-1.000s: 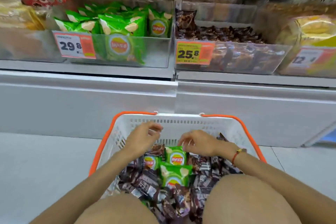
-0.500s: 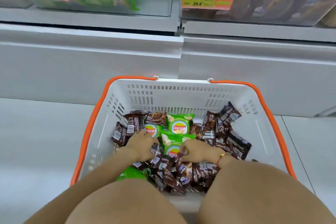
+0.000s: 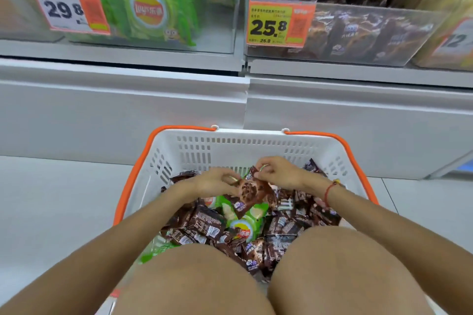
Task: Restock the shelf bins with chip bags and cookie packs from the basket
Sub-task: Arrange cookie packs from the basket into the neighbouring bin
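Brown cookie pack (image 3: 252, 193), above the basket (image 3: 240, 144): left hand (image 3: 213, 183) pinches its near edge, right hand (image 3: 277, 174) its top corner. Best lifted clear, then carried to the right-hand bin (image 3: 363, 33) of matching packs. Basket contents: many brown packs, few green chip bags (image 3: 243, 229). Left bin (image 3: 179, 20): green chip bags.

1. The white basket (image 3: 194, 147) with orange handles sat on the floor below the shelf.
2. Brown cookie packs (image 3: 204, 222) and green chip bags (image 3: 244, 229) lay jumbled inside.
3. 1 cookie pack (image 3: 252, 193) was lifted above the pile, tilted.
4. The left bin (image 3: 217, 20) held upright chip bags, the right bin (image 3: 358, 33) cookie packs.
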`<act>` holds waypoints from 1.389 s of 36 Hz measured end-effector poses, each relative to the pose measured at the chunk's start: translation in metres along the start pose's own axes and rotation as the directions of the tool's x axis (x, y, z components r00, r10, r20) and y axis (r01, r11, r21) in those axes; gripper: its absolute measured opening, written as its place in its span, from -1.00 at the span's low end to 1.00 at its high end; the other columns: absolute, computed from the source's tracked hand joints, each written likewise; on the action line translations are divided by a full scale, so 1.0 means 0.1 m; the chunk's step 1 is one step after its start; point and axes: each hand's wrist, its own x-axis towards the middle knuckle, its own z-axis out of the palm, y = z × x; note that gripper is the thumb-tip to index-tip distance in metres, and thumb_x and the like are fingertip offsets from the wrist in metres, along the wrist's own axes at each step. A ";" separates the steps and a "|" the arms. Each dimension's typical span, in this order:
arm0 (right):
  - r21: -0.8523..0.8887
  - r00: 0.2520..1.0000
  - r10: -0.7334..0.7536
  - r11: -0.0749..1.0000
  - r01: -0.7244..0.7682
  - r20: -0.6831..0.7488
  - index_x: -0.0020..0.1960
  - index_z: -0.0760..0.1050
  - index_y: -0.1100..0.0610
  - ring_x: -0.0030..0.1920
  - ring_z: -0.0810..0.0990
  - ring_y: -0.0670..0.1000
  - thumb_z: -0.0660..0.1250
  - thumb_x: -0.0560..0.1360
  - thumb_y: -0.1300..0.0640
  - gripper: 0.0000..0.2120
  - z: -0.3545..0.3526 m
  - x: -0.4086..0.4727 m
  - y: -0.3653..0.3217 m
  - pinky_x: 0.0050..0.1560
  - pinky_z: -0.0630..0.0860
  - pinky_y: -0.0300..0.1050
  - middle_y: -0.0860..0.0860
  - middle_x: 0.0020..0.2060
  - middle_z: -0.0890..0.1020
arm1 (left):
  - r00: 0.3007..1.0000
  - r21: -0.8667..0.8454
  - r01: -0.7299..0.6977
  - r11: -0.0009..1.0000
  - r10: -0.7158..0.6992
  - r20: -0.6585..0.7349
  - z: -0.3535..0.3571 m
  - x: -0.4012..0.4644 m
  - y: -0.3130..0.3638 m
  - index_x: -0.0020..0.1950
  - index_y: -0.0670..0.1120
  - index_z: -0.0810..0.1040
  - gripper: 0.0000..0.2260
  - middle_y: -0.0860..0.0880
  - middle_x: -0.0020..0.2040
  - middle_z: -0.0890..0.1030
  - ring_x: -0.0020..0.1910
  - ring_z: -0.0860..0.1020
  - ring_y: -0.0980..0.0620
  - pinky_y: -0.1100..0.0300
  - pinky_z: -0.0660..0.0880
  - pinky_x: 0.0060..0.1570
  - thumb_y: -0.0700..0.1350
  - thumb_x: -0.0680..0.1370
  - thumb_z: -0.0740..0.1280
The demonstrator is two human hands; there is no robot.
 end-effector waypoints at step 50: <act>-0.104 0.611 -0.259 0.955 0.278 -0.748 0.23 0.43 0.12 0.32 0.42 0.15 0.42 0.48 0.15 -0.65 -2.91 1.03 -2.02 0.21 0.39 -0.16 0.11 0.32 0.46 | 0.454 0.120 -0.618 0.777 0.478 -0.752 -2.11 0.13 2.17 0.42 0.06 0.36 -0.61 0.14 0.33 0.47 0.22 0.48 0.09 -0.11 0.46 0.22 0.05 0.59 0.26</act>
